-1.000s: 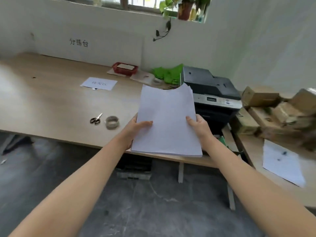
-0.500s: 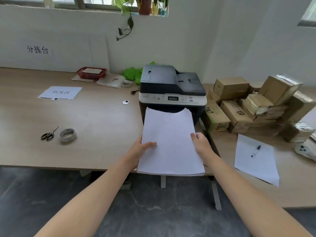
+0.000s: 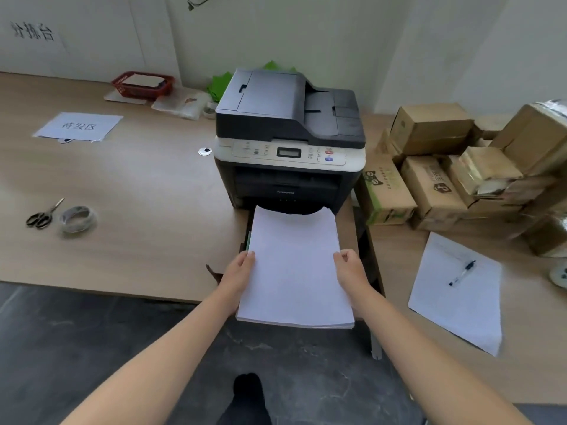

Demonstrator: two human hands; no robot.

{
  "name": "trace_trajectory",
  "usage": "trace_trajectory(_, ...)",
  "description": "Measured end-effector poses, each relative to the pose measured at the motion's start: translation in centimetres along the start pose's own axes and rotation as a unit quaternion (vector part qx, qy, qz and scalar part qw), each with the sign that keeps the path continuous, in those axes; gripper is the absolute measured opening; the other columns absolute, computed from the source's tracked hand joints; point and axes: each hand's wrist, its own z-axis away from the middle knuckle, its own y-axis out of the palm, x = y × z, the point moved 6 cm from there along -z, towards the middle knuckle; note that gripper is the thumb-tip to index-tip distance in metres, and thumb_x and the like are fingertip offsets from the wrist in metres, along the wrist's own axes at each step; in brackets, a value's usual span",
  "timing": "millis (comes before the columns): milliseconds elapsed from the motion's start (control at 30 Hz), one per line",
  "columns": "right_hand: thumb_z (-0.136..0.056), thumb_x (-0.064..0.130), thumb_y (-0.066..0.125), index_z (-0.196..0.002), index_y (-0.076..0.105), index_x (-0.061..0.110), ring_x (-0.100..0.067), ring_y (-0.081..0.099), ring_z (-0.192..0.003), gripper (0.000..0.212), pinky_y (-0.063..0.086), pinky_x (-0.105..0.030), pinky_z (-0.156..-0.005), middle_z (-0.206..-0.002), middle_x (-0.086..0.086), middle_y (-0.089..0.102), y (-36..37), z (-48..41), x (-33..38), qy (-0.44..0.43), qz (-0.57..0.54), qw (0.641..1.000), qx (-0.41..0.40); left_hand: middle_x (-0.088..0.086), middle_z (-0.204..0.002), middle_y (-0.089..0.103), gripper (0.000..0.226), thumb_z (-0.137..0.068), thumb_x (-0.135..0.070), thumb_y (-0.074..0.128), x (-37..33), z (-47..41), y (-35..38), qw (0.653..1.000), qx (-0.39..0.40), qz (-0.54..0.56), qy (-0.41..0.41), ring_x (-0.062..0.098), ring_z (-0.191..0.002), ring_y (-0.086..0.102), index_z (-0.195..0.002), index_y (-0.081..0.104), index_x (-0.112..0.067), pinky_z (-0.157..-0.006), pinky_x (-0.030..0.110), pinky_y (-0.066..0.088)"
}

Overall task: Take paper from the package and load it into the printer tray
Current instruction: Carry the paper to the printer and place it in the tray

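A stack of paper is held flat between the two hands, one hand at each long edge, so that the sheets are kept squared and level for a straight entry. The left hand is closed around the left edge, thumb on top and the fingers hidden beneath the stack. The right hand is curled against the right edge in the same manner, its fingers likewise hidden below.

The far end of the stack, beyond both hands, is pointed at the printer and is positioned over the pulled-out tray, of which only a dark wall and a green guide are seen just beyond the left hand. Whether the paper already rests in the tray cannot be told. The near edge is kept toward the body, past the table edge, probably so that the stack can be lowered and slid forward in one line. Loading is judged to be nearly begun but not completed.
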Motion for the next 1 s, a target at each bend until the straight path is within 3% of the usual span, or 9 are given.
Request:
trace_trajectory(133,-0.099,0.027,0.043,-0.113,0.048,0.016,-0.024,0.058,-0.094,0.019,0.047,-0.031,-0.071,-0.108,-0.008,0.058,1.3,-3.0,0.5,0.022,0.006,1.0,-0.014,0.005,-0.106,0.065,0.024,-0.103,-0.033,0.039,0.3,-3.1,-0.1,1.0,-0.008,0.002,-0.025,0.019,-0.089,0.062,-0.094,0.06,-0.025,-0.085,0.038,0.05)
trace_trajectory(233,-0.101,0.026,0.042,-0.116,0.047,0.017,-0.017,0.053,-0.086,0.018,0.041,-0.027,-0.065,-0.106,-0.004,0.054,2.4,-5.0,0.4,0.054,-0.017,0.998,-0.001,0.008,-0.114,0.066,0.024,-0.102,-0.036,0.04,0.3,-5.6,-0.9,0.999,-0.009,-0.009,-0.036,0.027,-0.102,0.065,-0.092,0.061,-0.029,-0.095,0.046,0.051)
trace_trajectory(333,-0.101,0.025,0.045,-0.119,0.047,0.018,-0.018,0.056,-0.086,0.019,0.046,-0.03,-0.064,-0.109,-0.005,0.055,3.2,-6.7,-0.4,0.1,-0.065,0.993,-0.002,0.002,-0.118,0.066,0.028,-0.1,-0.042,0.041,0.4,-8.5,-1.0,0.998,0.011,-0.01,-0.056,0.025,-0.112,0.061,-0.108,0.062,-0.026,-0.104,0.046,0.046)
trace_trajectory(400,-0.1,0.025,0.047,-0.123,0.047,0.017,-0.026,0.06,-0.097,0.025,0.052,-0.036,-0.075,-0.114,-0.008,0.058,3.7,-7.6,-1.3,0.129,-0.085,0.988,-0.003,-0.009,-0.106,0.063,0.023,-0.101,-0.04,0.04,0.5,-9.8,-0.8,0.998,0.021,-0.004,-0.062,0.017,-0.106,0.058,-0.114,0.054,-0.026,-0.099,0.034,0.043)
trace_trajectory(467,-0.099,0.026,0.05,-0.125,0.048,0.016,-0.032,0.063,-0.101,0.028,0.055,-0.045,-0.085,-0.115,-0.012,0.061,4.2,-8.6,-1.7,0.146,-0.108,0.983,-0.002,-0.013,-0.099,0.061,0.018,-0.102,-0.037,0.041,0.6,-10.9,-0.6,0.997,0.032,0.012,-0.063,0.014,-0.097,0.06,-0.113,0.05,-0.026,-0.091,0.033,0.045)
trace_trajectory(600,-0.097,0.026,0.052,-0.12,0.049,0.017,-0.035,0.065,-0.101,0.025,0.054,-0.053,-0.092,-0.113,-0.014,0.063,5.0,-10.0,-1.3,0.146,-0.126,0.981,0.003,-0.004,-0.108,0.066,0.025,-0.101,-0.039,0.043,1.1,-12.5,-1.0,0.996,0.031,0.03,-0.077,0.018,-0.098,0.065,-0.112,0.059,-0.023,-0.089,0.036,0.052)
trace_trajectory(833,-0.098,0.026,0.051,-0.117,0.053,0.019,-0.03,0.058,-0.105,0.021,0.05,-0.044,-0.091,-0.116,-0.011,0.059,4.8,-13.4,0.5,0.101,-0.096,0.99,-0.037,-0.012,-0.099,0.065,0.014,-0.103,-0.031,0.042,-0.8,-15.6,-0.3,0.999,0.01,0.012,-0.03,-0.001,-0.085,0.059,-0.108,0.055,-0.026,-0.071,0.017,0.046)
trace_trajectory(933,-0.098,0.024,0.052,-0.12,0.056,0.014,-0.026,0.053,-0.103,0.024,0.043,-0.036,-0.084,-0.113,-0.009,0.056,4.6,-14.9,1.7,0.071,-0.076,0.993,-0.051,-0.004,-0.106,0.065,0.016,-0.103,-0.03,0.041,-1.0,-17.0,0.2,1.0,-0.012,-0.009,-0.025,0.01,-0.093,0.059,-0.109,0.055,-0.025,-0.08,0.023,0.044)
trace_trajectory(1000,-0.098,0.02,0.052,-0.123,0.057,0.01,-0.027,0.055,-0.102,0.027,0.041,-0.032,-0.081,-0.108,-0.008,0.056,4.7,-15.6,2.1,0.052,-0.06,0.995,-0.052,0.002,-0.109,0.061,0.019,-0.103,-0.028,0.04,-0.8,-17.9,0.6,0.999,-0.026,-0.037,-0.025,0.018,-0.099,0.054,-0.108,0.056,-0.02,-0.076,0.026,0.042)
